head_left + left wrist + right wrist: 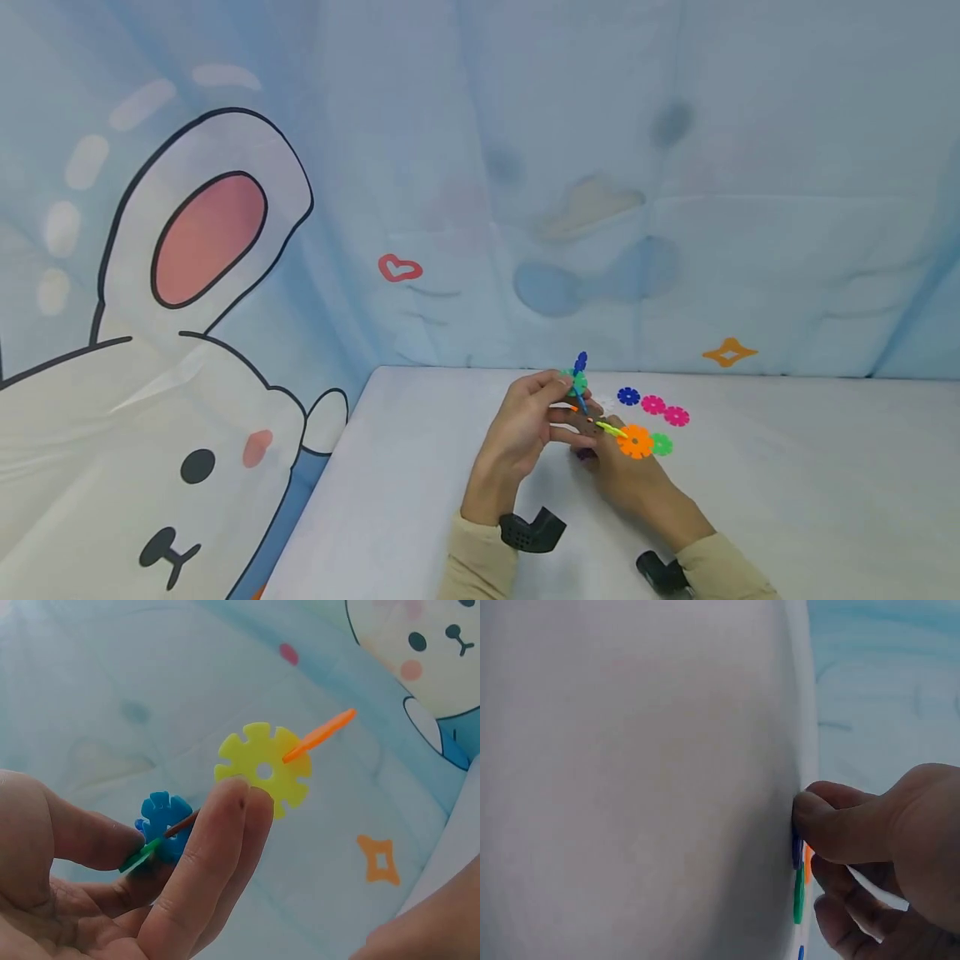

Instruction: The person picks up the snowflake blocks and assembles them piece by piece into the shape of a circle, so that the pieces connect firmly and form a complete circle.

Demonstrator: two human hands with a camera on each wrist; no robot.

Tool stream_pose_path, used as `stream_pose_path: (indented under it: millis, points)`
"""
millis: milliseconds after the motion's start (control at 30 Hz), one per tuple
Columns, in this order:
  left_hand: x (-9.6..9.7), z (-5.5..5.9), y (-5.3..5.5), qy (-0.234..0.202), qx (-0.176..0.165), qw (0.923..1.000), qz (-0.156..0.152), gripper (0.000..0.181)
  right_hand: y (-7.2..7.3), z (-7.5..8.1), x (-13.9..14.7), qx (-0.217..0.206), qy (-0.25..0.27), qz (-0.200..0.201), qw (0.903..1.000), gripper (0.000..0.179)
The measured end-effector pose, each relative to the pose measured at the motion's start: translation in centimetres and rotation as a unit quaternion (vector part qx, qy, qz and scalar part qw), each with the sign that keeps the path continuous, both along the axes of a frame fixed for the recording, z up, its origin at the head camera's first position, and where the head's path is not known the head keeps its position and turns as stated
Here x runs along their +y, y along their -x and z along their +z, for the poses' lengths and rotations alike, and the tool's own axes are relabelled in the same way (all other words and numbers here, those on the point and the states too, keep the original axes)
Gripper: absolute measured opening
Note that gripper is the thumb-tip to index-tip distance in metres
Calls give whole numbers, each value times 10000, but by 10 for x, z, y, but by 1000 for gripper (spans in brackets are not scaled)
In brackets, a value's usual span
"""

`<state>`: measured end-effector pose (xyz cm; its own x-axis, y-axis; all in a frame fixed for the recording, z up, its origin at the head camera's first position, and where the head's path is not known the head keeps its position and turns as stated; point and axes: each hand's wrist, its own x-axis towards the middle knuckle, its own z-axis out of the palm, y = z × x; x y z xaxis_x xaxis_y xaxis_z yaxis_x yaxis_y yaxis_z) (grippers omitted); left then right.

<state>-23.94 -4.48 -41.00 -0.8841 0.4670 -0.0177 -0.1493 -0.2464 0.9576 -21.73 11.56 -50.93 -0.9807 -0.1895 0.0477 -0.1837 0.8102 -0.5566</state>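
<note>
Left hand (528,421) pinching a green edge of the notched-disc chain (251,754) above the white table (420,467); right hand (626,475) pinching a dark disc (796,847) just beside it. Uneven pushing could part the joints. Pink discs (653,404) lie beyond. No container is visible.

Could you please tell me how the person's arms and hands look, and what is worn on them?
The left sleeve and right sleeve are beige and reach near the wrists. Each grip, left hand and right hand, is bare, without gloves. By the cuffs sit black devices: the left device angular with small dots, the right device more rounded.
</note>
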Motion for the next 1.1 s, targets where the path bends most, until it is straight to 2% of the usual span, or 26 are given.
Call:
stream_pose_path:
  millis: [200,233,333,433,533,600,633,700,833,967,1100]
  points:
    - [3,0,0,56,36,9999,-121,23,-4,1,9,55,-51,-49,10000,58]
    - [3,0,0,76,38,9999,-144,24,-4,1,10,69,-22,-43,10000,57]
    - [4,0,-1,141,48,9998,-137,24,1,1,16,-7,309,-3,9995,35]
    - [3,-1,-2,216,82,9997,-93,24,6,6,26,6,753,236,9969,18]
    - [4,0,-3,257,154,9994,-184,25,9,18,43,218,1150,378,9924,11]
    - [5,1,-4,256,194,9989,-335,27,9,29,56,463,1343,279,9895,14]
    - [6,1,-5,232,204,9987,-413,27,8,35,61,465,1522,119,9872,12]
    - [7,2,-6,225,242,9976,-602,27,4,48,72,580,1903,-229,9798,20]
    - [10,2,-8,249,305,9945,-969,29,-5,71,84,876,2692,-808,9557,32]
    - [13,1,-10,210,302,9914,-1255,30,-13,85,85,1142,3183,-886,9369,33]
    - [16,0,-11,114,227,9895,-1425,30,-20,94,81,1264,3336,-745,9312,30]
